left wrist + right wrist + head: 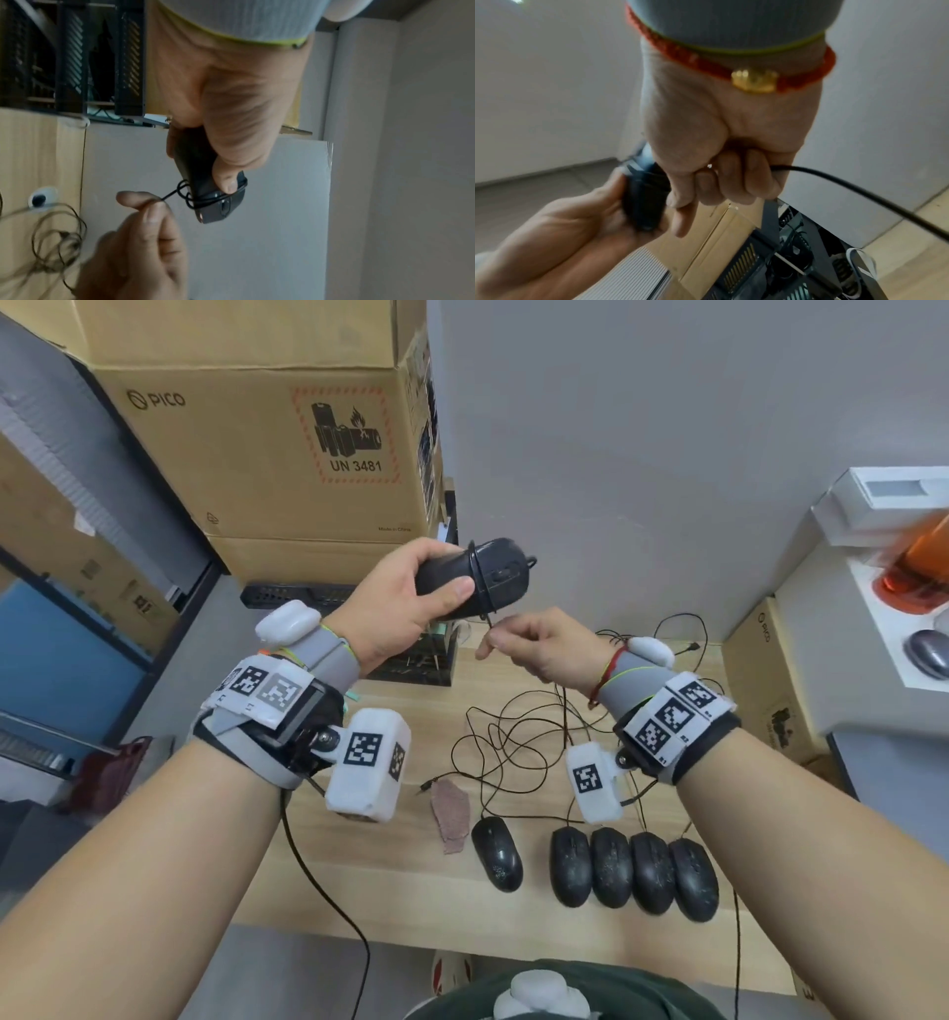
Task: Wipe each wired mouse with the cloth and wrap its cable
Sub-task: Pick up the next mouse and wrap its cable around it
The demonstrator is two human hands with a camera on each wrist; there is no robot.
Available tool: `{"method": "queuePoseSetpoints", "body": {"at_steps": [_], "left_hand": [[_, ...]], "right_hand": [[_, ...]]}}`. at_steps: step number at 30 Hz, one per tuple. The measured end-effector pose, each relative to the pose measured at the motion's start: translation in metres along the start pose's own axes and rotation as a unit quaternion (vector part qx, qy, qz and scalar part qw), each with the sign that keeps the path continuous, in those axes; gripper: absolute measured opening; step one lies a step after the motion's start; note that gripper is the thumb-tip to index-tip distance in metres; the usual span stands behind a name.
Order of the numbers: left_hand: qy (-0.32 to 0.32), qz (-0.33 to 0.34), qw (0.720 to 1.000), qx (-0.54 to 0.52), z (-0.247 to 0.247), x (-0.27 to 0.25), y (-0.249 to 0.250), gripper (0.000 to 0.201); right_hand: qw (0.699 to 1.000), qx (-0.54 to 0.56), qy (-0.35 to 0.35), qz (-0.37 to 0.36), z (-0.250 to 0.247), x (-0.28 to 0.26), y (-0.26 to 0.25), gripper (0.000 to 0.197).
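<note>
Both forearms frame a black plastic wired mouse (475, 580), raised above the pale wooden table (359, 875), long axis roughly level, button end pointing right. Left hand (395, 608) grips its body, thumb pressing the wound turns. Right hand (539, 647) pinches the thin black cable (169, 195); keeping it taut should lay turns snugly. Five dusty black mice (611, 865) and a brownish cloth (451, 811) lie below.

This looks like an office storeroom or equipment workspace. Beyond the fingers, stacked cardboard boxes (257, 454) with a battery hazard label stand against a plain grey wall (667, 428); below the fingers, a light wooden desk (390, 875) carries a row of black mice (634, 870) and tangled cables (513, 742).
</note>
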State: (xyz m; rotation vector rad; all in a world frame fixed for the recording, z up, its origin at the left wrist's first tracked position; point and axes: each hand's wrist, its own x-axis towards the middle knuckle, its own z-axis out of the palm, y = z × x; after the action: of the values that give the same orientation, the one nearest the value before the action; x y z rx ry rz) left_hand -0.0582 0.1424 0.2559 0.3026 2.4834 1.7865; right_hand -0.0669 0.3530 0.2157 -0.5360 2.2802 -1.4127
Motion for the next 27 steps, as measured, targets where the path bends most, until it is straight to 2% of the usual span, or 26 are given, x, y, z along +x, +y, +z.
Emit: {"method": "queuePoseSetpoints", "body": {"at_steps": [2,6,8,10,14,17,20,23,25,27], "left_hand": [[0.027,-0.017,0.997,0.076,0.002,0.004,-0.007,0.028],[0.015,-0.051,0.974,0.222,0.003,0.006,-0.019,0.033],[-0.011,-0.057,0.959,0.277,0.003,0.006,-0.020,0.033],[-0.063,-0.064,0.950,0.300,0.005,0.005,-0.018,0.032],[-0.167,-0.066,0.952,0.247,0.008,-0.002,-0.011,0.029],[-0.181,-0.027,0.964,0.191,0.007,-0.004,-0.003,0.032],[-0.162,0.010,0.977,0.141,0.008,-0.003,0.004,0.032],[-0.142,0.013,0.987,0.077,0.008,-0.003,0.008,0.038],[-0.096,0.011,0.995,0.035,0.007,0.000,0.006,0.037],[-0.025,0.005,0.999,0.020,0.008,0.004,0.003,0.028]], "right_hand": [[0.997,-0.071,-0.006,-0.020,0.004,-0.001,-0.009,0.027],[0.986,-0.165,-0.003,-0.032,-0.002,0.001,-0.025,0.031],[0.987,-0.158,0.010,-0.035,-0.009,0.000,-0.029,0.030],[0.989,-0.134,0.038,-0.050,-0.017,0.000,-0.033,0.031],[0.985,-0.120,0.107,-0.066,-0.032,0.010,-0.028,0.031],[0.986,-0.104,0.116,-0.055,-0.036,0.015,-0.015,0.031],[0.993,-0.042,0.108,-0.038,-0.036,0.014,0.000,0.032],[0.996,-0.009,0.085,-0.027,-0.028,0.014,0.009,0.021],[0.996,-0.035,0.079,-0.028,-0.021,0.013,0.010,0.036],[0.997,-0.041,0.056,-0.026,-0.012,0.009,0.005,0.032]]}}
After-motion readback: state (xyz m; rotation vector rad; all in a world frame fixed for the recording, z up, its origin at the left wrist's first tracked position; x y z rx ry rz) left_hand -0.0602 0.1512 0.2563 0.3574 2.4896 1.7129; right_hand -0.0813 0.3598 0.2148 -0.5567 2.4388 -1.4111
